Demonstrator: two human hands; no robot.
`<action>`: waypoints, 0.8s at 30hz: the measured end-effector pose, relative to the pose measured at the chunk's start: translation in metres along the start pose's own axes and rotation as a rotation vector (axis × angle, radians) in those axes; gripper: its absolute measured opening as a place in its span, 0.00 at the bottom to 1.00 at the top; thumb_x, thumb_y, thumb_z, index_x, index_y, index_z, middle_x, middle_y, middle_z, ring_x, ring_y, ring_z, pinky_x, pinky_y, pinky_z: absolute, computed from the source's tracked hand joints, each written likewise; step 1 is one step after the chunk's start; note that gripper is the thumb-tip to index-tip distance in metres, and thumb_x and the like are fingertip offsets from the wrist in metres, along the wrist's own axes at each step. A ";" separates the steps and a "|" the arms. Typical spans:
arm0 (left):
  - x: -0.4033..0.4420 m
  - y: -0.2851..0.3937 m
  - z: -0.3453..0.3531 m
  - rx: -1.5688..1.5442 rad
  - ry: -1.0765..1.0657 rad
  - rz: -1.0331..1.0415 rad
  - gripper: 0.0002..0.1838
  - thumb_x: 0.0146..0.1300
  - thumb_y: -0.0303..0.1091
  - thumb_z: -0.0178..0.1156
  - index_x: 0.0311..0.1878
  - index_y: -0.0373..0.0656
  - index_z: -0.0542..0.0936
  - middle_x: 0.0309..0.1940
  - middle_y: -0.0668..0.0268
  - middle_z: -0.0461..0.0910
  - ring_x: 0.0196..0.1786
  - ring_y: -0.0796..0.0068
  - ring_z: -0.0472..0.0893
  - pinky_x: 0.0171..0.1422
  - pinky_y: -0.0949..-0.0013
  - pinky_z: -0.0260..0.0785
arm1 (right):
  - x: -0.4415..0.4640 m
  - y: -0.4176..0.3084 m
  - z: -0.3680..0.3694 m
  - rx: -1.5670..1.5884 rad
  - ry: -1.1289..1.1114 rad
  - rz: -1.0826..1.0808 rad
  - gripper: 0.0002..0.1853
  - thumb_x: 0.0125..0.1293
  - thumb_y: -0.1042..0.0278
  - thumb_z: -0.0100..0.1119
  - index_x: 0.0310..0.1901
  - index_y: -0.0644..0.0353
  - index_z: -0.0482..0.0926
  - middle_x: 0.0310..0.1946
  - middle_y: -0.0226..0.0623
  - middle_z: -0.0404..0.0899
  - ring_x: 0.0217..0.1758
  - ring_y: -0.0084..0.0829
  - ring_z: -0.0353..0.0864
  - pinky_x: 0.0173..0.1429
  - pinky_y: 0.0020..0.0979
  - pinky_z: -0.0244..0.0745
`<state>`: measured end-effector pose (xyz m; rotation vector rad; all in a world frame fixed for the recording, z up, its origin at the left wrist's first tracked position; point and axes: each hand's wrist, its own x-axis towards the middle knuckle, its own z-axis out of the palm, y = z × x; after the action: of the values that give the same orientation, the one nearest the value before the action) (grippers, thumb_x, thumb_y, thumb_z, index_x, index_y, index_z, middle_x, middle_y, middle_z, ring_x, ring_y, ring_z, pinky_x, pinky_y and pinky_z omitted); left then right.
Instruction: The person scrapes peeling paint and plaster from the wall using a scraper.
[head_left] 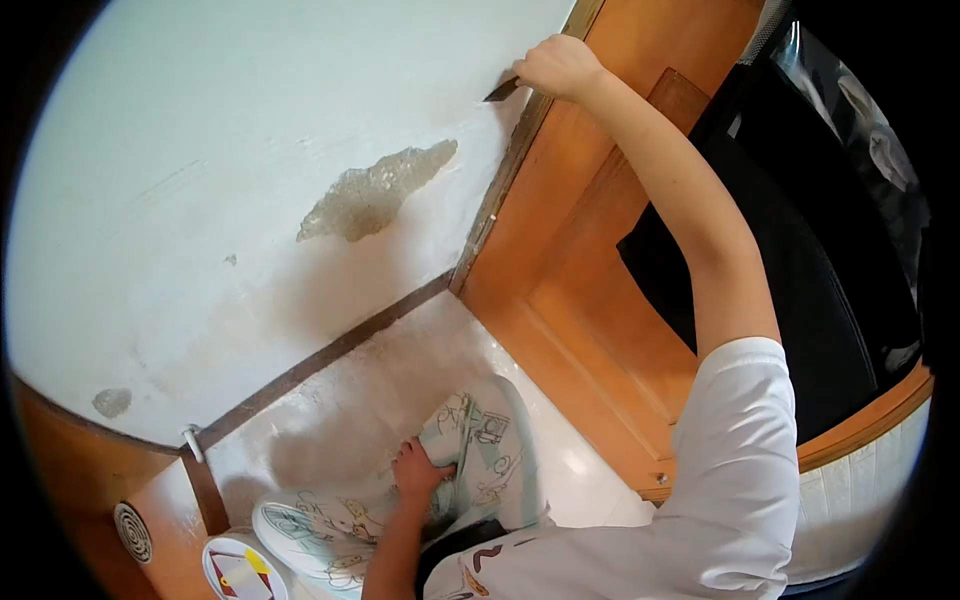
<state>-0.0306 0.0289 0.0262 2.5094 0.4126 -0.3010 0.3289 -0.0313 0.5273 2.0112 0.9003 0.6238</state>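
My right hand point(558, 68) is closed round a scraper-like tool with a dark flat blade point(502, 91), its edge against the white wall point(250, 110) near the wooden door frame. Below and to the left of the blade, a grey bare patch point(375, 192) shows in the wall. My left hand point(418, 470) rests on the patterned trousers point(485, 440) at my knee, fingers bent against the cloth; whether it grips the fabric cannot be made out.
An orange wooden door point(570, 290) stands to the right, with a black bag or cover point(790, 240) beside it. A round white bucket point(240, 568) sits at the lower left. Dark skirting point(330, 350) runs along the wall's foot.
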 end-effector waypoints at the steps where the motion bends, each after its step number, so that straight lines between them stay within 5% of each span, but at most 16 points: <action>1: 0.004 0.002 -0.006 -0.009 -0.029 -0.012 0.48 0.29 0.57 0.71 0.53 0.36 0.65 0.45 0.53 0.71 0.47 0.54 0.74 0.51 0.55 0.67 | 0.001 0.000 0.009 -0.022 0.037 0.001 0.07 0.56 0.70 0.52 0.27 0.53 0.81 0.30 0.34 0.81 0.38 0.37 0.81 0.39 0.34 0.77; 4: 0.006 0.003 -0.011 0.005 -0.023 -0.006 0.48 0.29 0.57 0.71 0.53 0.36 0.65 0.45 0.53 0.72 0.46 0.54 0.75 0.50 0.55 0.67 | -0.017 -0.009 0.029 0.069 0.097 0.119 0.07 0.55 0.69 0.52 0.27 0.54 0.81 0.29 0.34 0.81 0.37 0.37 0.81 0.37 0.35 0.77; 14: 0.001 0.005 -0.006 -0.011 0.047 -0.011 0.48 0.29 0.56 0.71 0.53 0.37 0.65 0.44 0.54 0.72 0.45 0.56 0.75 0.48 0.55 0.67 | -0.005 -0.007 0.011 -0.024 0.109 -0.069 0.07 0.58 0.64 0.51 0.34 0.52 0.79 0.27 0.34 0.80 0.34 0.37 0.81 0.35 0.37 0.77; 24: 0.004 -0.002 0.002 0.083 0.033 -0.006 0.48 0.31 0.58 0.71 0.54 0.38 0.65 0.45 0.55 0.71 0.48 0.56 0.74 0.51 0.55 0.65 | 0.012 -0.050 0.012 0.003 0.049 -0.234 0.08 0.56 0.64 0.52 0.30 0.50 0.82 0.32 0.31 0.82 0.39 0.34 0.81 0.40 0.35 0.76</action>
<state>-0.0278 0.0304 0.0225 2.5973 0.4295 -0.2854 0.3265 -0.0077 0.4797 1.8639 1.1464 0.5420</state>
